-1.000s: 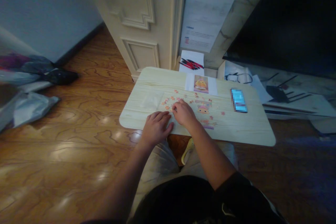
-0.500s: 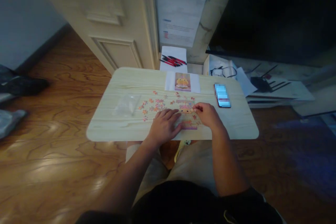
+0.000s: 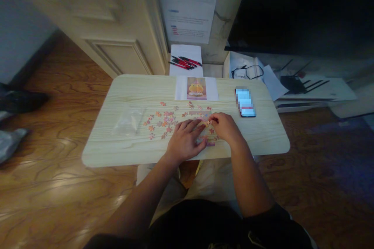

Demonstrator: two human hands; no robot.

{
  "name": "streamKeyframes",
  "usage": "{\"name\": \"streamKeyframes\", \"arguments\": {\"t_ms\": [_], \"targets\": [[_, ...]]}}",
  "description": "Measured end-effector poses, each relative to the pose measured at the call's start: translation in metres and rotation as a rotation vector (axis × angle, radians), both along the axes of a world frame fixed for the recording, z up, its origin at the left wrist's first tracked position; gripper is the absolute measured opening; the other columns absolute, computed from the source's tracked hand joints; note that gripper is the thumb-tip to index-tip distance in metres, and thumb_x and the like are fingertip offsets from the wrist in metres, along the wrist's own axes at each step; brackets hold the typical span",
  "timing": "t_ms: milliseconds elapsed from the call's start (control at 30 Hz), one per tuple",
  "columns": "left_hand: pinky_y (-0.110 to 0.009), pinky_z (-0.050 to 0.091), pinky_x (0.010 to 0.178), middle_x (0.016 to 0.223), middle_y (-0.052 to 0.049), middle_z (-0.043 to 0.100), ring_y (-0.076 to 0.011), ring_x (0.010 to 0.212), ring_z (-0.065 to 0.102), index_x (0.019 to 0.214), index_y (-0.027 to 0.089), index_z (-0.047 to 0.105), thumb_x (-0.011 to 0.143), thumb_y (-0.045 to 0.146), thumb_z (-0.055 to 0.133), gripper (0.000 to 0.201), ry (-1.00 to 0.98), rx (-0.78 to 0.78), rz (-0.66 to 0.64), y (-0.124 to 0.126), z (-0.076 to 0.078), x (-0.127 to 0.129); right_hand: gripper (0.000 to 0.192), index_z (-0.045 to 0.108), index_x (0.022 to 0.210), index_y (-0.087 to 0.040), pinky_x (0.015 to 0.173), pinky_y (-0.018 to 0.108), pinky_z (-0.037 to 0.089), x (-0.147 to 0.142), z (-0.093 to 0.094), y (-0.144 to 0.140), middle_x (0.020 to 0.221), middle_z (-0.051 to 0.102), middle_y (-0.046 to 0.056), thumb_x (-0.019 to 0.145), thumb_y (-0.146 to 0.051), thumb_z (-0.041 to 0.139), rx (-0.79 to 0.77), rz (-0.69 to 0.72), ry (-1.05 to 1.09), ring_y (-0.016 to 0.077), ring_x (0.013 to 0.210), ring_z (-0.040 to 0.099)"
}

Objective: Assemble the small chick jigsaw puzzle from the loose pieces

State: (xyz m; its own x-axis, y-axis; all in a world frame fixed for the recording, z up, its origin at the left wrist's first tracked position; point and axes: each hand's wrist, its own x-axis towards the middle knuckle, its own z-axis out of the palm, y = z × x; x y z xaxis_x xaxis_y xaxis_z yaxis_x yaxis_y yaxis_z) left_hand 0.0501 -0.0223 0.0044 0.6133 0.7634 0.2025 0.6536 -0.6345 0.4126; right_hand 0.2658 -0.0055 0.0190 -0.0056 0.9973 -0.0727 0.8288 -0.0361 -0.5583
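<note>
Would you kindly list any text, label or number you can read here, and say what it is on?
None can be read.
Sheet on the wall: blue and red printed lines, too small and blurred.
Phone screen: blurred out.
Reference picture: a yellow figure, with no legible words.

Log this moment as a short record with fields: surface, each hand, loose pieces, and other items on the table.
surface: light wooden table
left hand: lies flat on the partly assembled puzzle
right hand: fingertips pinched at the puzzle's top edge; whether they hold a piece is too small to tell
loose pieces: scattered left of the hands
reference picture: at the far edge
phone: right of the puzzle
clear plastic bag: far left
</note>
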Motion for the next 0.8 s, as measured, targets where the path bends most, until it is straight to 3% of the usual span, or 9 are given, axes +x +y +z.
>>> {"name": "streamKeyframes", "arguments": {"t_ms": [367,800], "targets": [[-0.056,0.043,0.107,0.153,-0.009,0.056,-0.0370,0.133,0.052,0.141,0.027,0.063,0.095,0.058,0.060,0.056,-0.009,-0.003,-0.001,0.000,0.002,0.000,0.023,0.078,0.102,-0.020,0.093,0.030,0.047,-0.012,0.013,0.000,0.104,0.076,0.009,0.097,-0.013,0.057,-0.014,0.040,-0.189,0.0217,0.099,0.067],[-0.056,0.042,0.110,0.155,-0.008,0.055,-0.0367,0.136,0.050,0.142,0.027,0.062,0.094,0.056,0.062,0.056,-0.016,0.000,-0.007,-0.001,0.000,-0.002,0.016,0.078,0.097,-0.022,0.084,0.030,0.052,0.013,0.006,-0.004,0.099,0.080,0.004,0.091,-0.014,0.066,-0.022,-0.053,0.063,0.0199,0.092,0.073]]}}
